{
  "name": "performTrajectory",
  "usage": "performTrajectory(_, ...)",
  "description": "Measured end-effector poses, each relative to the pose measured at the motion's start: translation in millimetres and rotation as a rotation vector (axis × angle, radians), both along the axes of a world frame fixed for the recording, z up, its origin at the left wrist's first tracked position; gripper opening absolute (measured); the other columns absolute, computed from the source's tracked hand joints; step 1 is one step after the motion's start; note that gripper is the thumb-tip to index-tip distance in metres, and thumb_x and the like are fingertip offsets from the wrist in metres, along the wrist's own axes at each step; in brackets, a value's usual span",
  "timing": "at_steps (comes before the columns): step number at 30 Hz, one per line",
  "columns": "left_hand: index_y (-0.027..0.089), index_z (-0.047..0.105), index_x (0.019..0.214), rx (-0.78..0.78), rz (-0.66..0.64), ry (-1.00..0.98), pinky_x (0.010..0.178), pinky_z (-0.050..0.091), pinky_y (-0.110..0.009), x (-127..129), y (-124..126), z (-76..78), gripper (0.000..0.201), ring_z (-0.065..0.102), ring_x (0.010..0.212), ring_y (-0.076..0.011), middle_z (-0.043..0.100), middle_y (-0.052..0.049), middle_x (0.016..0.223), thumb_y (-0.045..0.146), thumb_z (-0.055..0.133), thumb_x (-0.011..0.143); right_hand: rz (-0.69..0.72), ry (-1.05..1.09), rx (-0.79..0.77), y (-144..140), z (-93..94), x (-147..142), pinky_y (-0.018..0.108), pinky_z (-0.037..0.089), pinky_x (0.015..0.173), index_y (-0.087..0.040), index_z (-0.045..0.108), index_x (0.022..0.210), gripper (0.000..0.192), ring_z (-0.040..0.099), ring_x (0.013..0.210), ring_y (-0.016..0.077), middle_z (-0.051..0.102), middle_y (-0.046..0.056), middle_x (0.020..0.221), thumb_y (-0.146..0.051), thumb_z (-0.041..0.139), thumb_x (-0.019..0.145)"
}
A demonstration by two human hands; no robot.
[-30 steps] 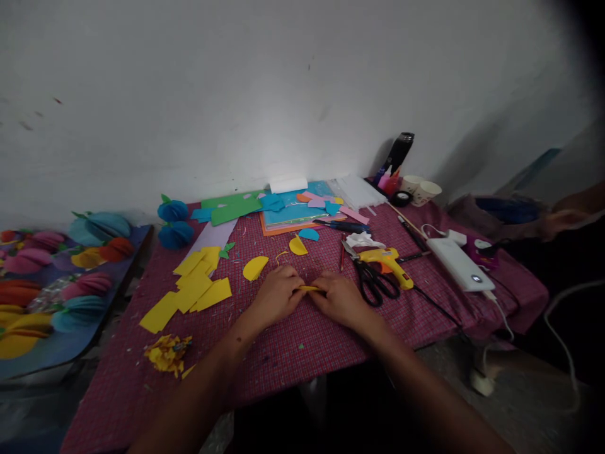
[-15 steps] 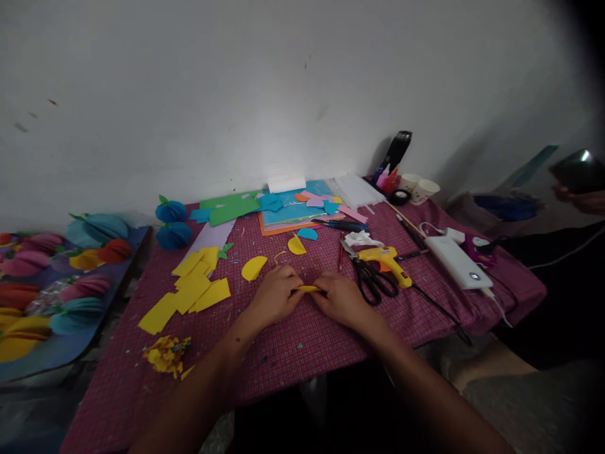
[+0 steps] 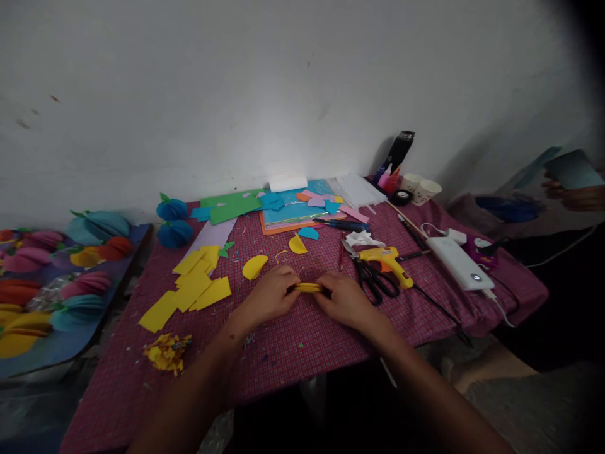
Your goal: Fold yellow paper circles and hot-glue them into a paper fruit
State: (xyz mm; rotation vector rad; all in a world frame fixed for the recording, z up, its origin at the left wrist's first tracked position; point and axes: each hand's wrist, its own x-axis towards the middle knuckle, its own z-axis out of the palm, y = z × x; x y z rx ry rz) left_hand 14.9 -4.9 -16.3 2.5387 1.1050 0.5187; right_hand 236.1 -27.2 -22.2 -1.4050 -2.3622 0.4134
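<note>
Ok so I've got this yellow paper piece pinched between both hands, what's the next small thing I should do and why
Probably press along the fold with your thumbs to crease it flat. The left hand and right hand pinch the yellow paper piece from either end, just above the checked cloth, and it looks thick, like stacked folded layers. The glue gun and scissors lie untouched beside your right hand.

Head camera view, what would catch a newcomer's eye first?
Two bare hands, left hand and right hand, pinch a small folded yellow paper piece at the middle of the magenta checked tablecloth. Cut yellow paper sheets lie to their left; a yellow glue gun and black-handled scissors to their right.
</note>
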Motion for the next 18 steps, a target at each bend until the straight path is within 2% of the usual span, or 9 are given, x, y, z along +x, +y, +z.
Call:
performTrajectory(13,0.017,0.061,0.08,-0.003,-0.041,0.001,0.079,0.044,-0.032,-3.0,3.5,-0.9,0.018,0.056,0.088,-0.0189,0.06,-0.005,0.09,0.025,0.056,0.096,0.026,-0.037,-0.008,1.4,-0.8,3.4,0.028,0.039,0.076,-0.017,0.067,0.083,0.014,0.059,0.084,0.0172,0.067,0.005,0.086,-0.02,0.056,0.092)
performTrajectory(18,0.018,0.062,0.082,-0.027,-0.036,-0.012,0.078,0.044,-0.032,-4.6,2.3,3.4,0.013,0.056,0.087,-0.0187,0.06,-0.004,0.09,0.022,0.057,0.094,0.016,-0.046,-0.009,-2.4,2.6,6.4,0.027,0.039,0.076,-0.018,0.067,0.085,0.014,0.06,0.085,0.0171,0.066,0.005,0.087,-0.021,0.057,0.093)
